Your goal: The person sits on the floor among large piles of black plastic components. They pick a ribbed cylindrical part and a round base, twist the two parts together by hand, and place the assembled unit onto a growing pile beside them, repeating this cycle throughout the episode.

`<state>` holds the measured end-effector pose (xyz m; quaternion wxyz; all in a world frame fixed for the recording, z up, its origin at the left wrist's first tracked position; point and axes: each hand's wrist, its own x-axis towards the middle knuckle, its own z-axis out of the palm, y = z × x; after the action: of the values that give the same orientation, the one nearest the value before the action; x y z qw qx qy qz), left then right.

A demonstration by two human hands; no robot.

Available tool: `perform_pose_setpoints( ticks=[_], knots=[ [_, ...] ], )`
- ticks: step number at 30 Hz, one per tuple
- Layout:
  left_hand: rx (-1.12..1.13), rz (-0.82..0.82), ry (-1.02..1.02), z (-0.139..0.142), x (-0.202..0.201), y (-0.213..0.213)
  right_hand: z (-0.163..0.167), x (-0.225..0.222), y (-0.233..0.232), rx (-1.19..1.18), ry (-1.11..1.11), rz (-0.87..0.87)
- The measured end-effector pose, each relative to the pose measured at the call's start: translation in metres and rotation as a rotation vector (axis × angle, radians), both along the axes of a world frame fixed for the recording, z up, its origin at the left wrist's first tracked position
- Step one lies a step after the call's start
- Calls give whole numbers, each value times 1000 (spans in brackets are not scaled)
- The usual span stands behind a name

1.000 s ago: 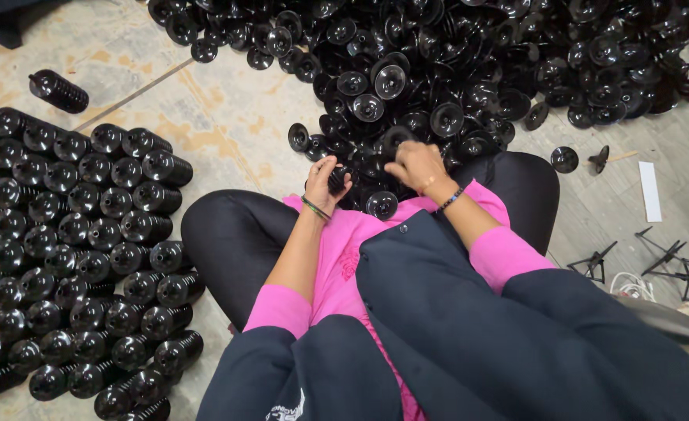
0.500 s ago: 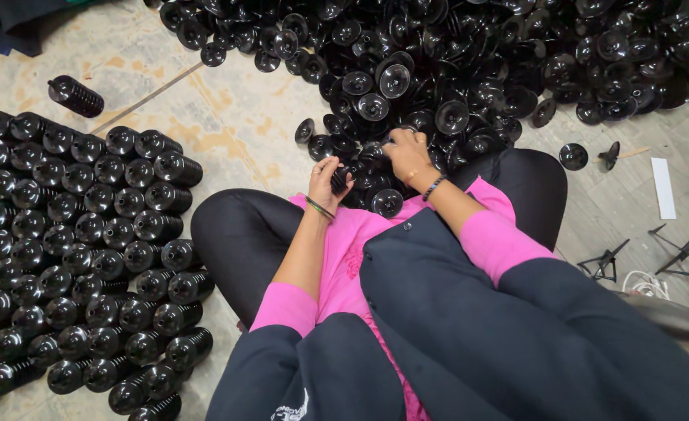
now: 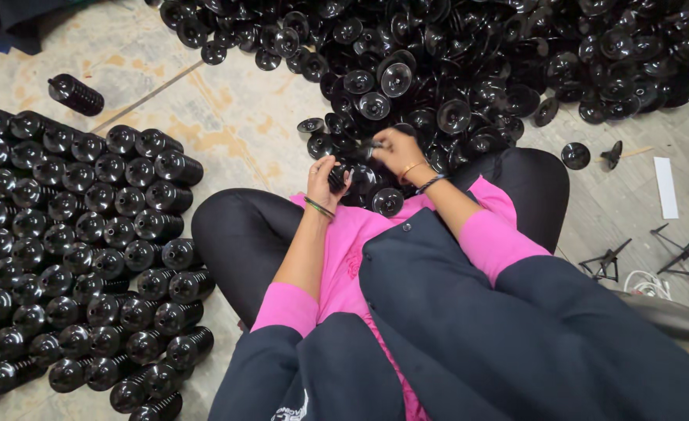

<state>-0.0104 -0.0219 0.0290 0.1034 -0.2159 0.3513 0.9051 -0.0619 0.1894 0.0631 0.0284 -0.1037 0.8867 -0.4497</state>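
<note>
the left hand (image 3: 325, 175) grips a short stack of black discs (image 3: 339, 178) above the lap; the right hand (image 3: 395, 150) pinches one from the far pile (image 3: 469, 70) — light, stiff, smooth plastic, likely best held by the rim.

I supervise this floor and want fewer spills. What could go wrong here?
The left hand grips a short stack of black discs; it could slip as the right hand picks from the loose pile. The pile could slide onto the legs. A knee might nudge the neat stacked rows.
</note>
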Motion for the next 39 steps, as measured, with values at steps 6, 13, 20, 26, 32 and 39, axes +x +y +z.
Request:
perform_pose_setpoints(
  ticks=[6,13,20,26,32,39],
  knots=[
    [239,-201,-31,10,3,5,-2,30,-1,-967,-668,-60],
    [159,-246,11,15,12,2,15,57,-5,-335,80,194],
    [-404,-357,312,-3,28,14,-24,66,0,-687,-498,34],
    [-532,-234,313,-4,26,27,-8,22,35,-15,49,72],
    [-237,131,-110,5,2,8,30,-26,14,377,186,76],
    [-152,-11,-116,-2,2,8,8,-14,-4,370,234,-38]
  ],
)
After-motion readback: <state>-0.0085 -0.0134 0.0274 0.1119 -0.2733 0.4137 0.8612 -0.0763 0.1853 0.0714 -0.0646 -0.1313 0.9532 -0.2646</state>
